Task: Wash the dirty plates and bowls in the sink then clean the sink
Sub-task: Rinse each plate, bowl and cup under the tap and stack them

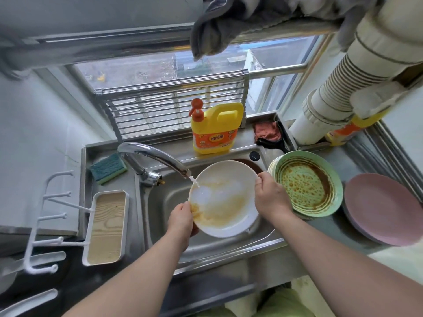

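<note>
A white plate (pixel 225 197) smeared with yellow-brown sauce is held tilted over the steel sink (pixel 160 202). My left hand (pixel 182 221) grips its lower left rim. My right hand (pixel 271 197) grips its right rim. Water runs from the chrome faucet (pixel 155 156) onto the plate's upper left part. To the right of the sink a green plate (pixel 306 183) with brown sauce lies on top of a stack. A pink plate (pixel 384 208) lies further right on the counter.
A yellow dish-soap bottle (pixel 216 128) stands behind the sink. A green and yellow sponge (pixel 107 168) lies at the back left. An orange rag (pixel 266 131) lies at the back right. A white tray with a wooden base (pixel 106 227) sits left of the sink.
</note>
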`<move>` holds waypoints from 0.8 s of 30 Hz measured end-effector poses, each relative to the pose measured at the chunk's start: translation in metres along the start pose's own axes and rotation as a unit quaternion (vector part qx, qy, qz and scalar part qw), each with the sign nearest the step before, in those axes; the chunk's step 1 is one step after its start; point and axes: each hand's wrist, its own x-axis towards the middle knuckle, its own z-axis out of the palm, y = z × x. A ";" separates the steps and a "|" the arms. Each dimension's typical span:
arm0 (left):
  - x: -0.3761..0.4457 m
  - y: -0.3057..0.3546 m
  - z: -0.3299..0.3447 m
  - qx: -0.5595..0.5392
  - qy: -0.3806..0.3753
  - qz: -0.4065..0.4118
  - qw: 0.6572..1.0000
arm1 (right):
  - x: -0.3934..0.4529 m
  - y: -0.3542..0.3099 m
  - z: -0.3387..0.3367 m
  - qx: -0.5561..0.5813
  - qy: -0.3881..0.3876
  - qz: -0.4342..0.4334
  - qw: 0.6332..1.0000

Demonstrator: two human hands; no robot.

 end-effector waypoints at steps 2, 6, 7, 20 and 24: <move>-0.002 0.003 -0.001 -0.014 -0.001 0.007 1.000 | 0.003 0.006 0.003 0.013 -0.025 0.041 0.999; 0.000 0.008 -0.010 -0.026 0.004 -0.001 1.000 | 0.007 0.020 0.024 0.089 -0.088 0.133 0.983; 0.001 0.009 -0.013 -0.035 0.002 -0.009 0.999 | 0.004 0.023 0.031 0.125 -0.095 0.158 0.975; -0.005 0.037 -0.060 0.037 0.055 0.151 0.986 | -0.023 -0.003 0.068 0.150 -0.224 0.186 0.945; -0.011 0.037 -0.076 0.094 0.091 0.229 0.965 | -0.021 -0.018 0.075 0.171 -0.224 0.170 0.944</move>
